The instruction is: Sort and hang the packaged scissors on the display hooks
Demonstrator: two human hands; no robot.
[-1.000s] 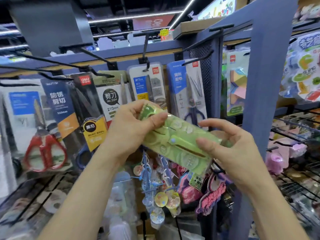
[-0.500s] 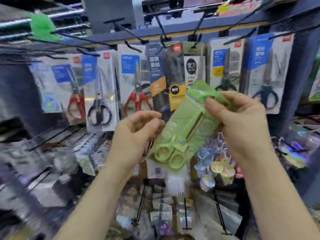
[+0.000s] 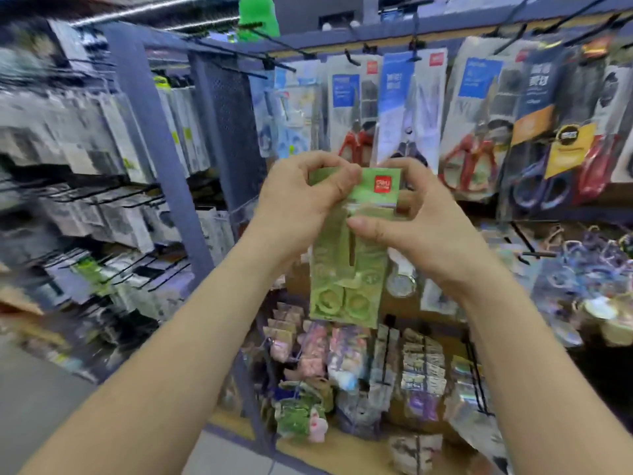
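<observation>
I hold a green packaged pair of scissors [image 3: 346,269] upright in front of the display, handles down and its red-logo top up. My left hand [image 3: 301,197] pinches the pack's top left corner. My right hand [image 3: 421,221] grips its upper right side, thumb across the front. Behind the pack, a row of packaged scissors [image 3: 472,121] with red, black and blue handles hangs from black display hooks [image 3: 414,39]. Another green pack [image 3: 257,12] hangs high at the top.
A blue upright post [image 3: 154,132] and a perforated panel [image 3: 233,125] stand left of the scissors row. Left of them, hooks carry blurred white packs [image 3: 85,125]. Below hang keychains and small trinket packs [image 3: 342,365]. Grey floor shows at bottom left.
The pack has turned from tilted to upright, logo end up. My left hand rose from the handle end to the top corner. My view swung left along the display.
</observation>
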